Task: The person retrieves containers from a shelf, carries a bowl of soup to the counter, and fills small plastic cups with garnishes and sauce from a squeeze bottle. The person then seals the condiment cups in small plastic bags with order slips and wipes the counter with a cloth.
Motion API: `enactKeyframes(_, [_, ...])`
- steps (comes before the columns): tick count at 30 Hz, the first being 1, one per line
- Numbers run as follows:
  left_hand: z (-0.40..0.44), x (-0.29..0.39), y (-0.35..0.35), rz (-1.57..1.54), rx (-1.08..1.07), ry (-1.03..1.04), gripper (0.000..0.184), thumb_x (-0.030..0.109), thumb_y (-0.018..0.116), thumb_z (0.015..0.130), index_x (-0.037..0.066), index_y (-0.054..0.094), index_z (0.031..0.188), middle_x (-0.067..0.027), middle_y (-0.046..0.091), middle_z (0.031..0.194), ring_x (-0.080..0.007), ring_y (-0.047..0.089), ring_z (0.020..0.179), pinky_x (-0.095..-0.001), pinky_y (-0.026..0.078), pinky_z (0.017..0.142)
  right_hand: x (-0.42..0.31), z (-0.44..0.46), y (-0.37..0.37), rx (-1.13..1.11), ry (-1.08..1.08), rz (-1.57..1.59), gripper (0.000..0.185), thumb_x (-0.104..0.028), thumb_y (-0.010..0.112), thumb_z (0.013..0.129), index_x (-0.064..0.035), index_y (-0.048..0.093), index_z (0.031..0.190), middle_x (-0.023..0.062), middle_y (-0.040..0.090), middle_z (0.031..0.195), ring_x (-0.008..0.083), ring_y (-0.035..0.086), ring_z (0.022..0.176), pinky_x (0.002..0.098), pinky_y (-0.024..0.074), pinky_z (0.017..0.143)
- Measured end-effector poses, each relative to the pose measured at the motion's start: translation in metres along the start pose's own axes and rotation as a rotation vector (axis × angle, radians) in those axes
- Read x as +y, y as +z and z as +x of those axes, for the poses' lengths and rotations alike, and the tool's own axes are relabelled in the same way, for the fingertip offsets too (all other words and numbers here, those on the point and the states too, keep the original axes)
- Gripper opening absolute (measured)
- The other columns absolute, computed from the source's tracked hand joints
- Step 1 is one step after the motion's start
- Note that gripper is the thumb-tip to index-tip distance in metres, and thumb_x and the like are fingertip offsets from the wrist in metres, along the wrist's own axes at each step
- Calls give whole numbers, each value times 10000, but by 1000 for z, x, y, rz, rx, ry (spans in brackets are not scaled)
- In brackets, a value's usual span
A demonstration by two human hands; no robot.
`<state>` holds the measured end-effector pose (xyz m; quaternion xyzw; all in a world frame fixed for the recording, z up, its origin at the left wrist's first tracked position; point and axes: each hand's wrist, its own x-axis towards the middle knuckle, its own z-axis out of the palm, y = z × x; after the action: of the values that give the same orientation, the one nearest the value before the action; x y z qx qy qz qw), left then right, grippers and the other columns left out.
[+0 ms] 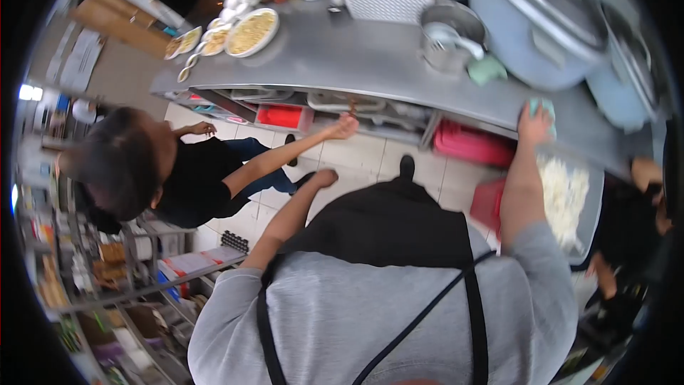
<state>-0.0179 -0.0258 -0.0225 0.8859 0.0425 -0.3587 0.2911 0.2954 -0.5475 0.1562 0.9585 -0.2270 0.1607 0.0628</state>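
Note:
My right hand (535,127) presses a green cloth (545,110) onto the steel counter (342,57), near its right end. Its fingers are closed on the cloth. My left hand (326,177) hangs away from the counter, over the tiled floor. It looks loosely curled, and I see nothing in it. Close by, a co-worker's hand (342,127) reaches toward the counter's front edge. A second green cloth (487,70) lies bunched beside a metal pot (453,36) with a light-coloured handle across it.
Plates of food (252,33) stand at the counter's left end, a white basket (388,3) at the back. Large lidded tubs (538,21) occupy the right. A clear bin of white food (563,199) sits by my right arm. People stand on both sides; pink containers (474,144) are below.

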Motion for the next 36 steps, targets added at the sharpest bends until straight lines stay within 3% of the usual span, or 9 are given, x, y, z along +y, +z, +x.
enactKeyframes(1, [15,-10,-1,-262,32,-39,296,267,453,808,44,624,901,-164,637,857,-317,616,796,-424,479,700,0,-1,7,26,-7,-17,619,-612,374,800,-256,402,1306,34,352,1378,301,257,1291,646,153,961])
enactKeyframes(3, [1,41,-29,-552,-49,-183,237,239,489,797,73,623,900,-46,609,721,-128,593,581,-271,442,453,14,-5,6,70,1,-2,591,-589,397,793,-266,433,1286,36,357,1378,285,259,1295,623,101,996])
enactKeyframes(14, [11,124,-98,-529,-113,-126,269,263,488,857,96,579,1047,-14,612,901,-116,579,764,-266,468,663,15,-4,12,42,-65,10,578,-543,387,827,-214,404,1302,71,340,1372,322,232,1292,570,120,1023])
enactKeyframes(18, [-10,106,-91,-561,-82,-239,266,271,491,855,89,580,1028,-23,614,899,-131,587,762,-283,471,666,14,-27,10,110,-209,13,489,-428,432,848,-144,477,1243,92,423,1310,323,339,1231,528,231,995])
enactKeyframes(22, [-10,63,-75,-742,-9,-369,265,256,492,850,58,570,1009,-57,622,899,-158,600,804,-311,476,684,-11,-85,-9,183,-657,400,310,-196,560,792,-59,582,1070,113,556,1149,305,488,1091,418,368,930])
enactKeyframes(25, [2,37,-58,-1085,79,-428,264,205,447,861,31,535,1039,-91,622,944,-207,603,875,-328,474,744,-28,-122,-43,58,-858,559,275,-173,563,798,-29,585,1031,128,574,1102,303,501,1067,387,377,930])
enactKeyframes(29, [41,30,-62,-1497,247,-361,315,186,383,889,12,433,1147,-121,563,1090,-262,552,1014,-385,446,856,-45,-163,-90,-550,-792,880,279,-235,549,839,6,591,972,212,601,919,376,574,849,394,453,760])
enactKeyframes(34, [119,30,-87,-2010,385,-232,304,156,374,855,-7,464,1095,-143,475,1185,-303,424,1142,-483,374,899,-45,-211,-94,-553,-619,948,287,-257,533,847,-11,585,986,214,599,846,359,591,803,382,457,705])
enactKeyframes(36, [132,35,-100,-2206,472,-241,261,151,380,817,0,451,1017,-132,477,1137,-301,422,1118,-538,284,952,-36,-216,-95,-690,-443,768,320,-271,516,869,-2,571,1033,162,607,805,221,579,716,319,451,688])
